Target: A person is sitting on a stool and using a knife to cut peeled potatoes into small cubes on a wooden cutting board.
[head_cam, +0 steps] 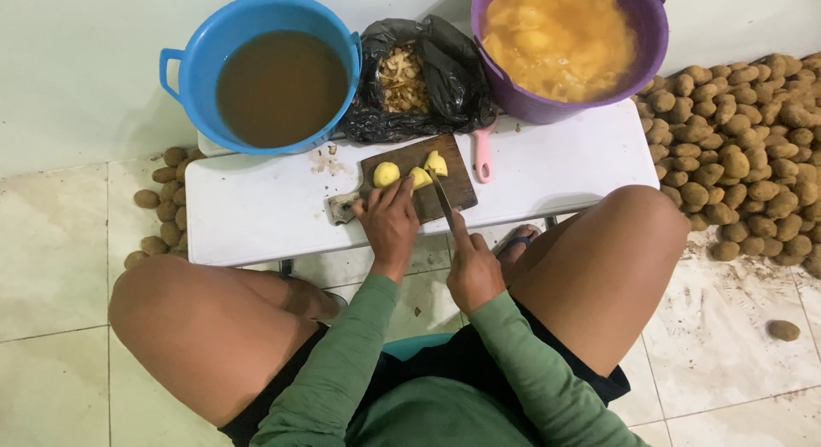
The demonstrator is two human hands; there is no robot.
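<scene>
Potato pile: a big heap of brown, unpeeled potatoes lies on the floor to our right. A smaller bunch lies to our left.
White table: low and long, just in front of our knees. All the work sits on it.
Blue tub: at the back left, full of brown, muddy water.
Purple tub: at the back right, full of yellow cut potato in water.
Black bag: between the two tubs, open, with peels inside.
Cutting board: dark wood, in the middle of the table.
Peeled potato pieces: yellow chunks on the board, right by our fingers.
Left hand: it rests on the board, fingers spread, touching the nearest chunk, not squeezing it.
Right hand: closed tight around the knife handle, one finger along the top.
Doing it well: we think we should curl our left fingers back from the blade and press straight down.
</scene>
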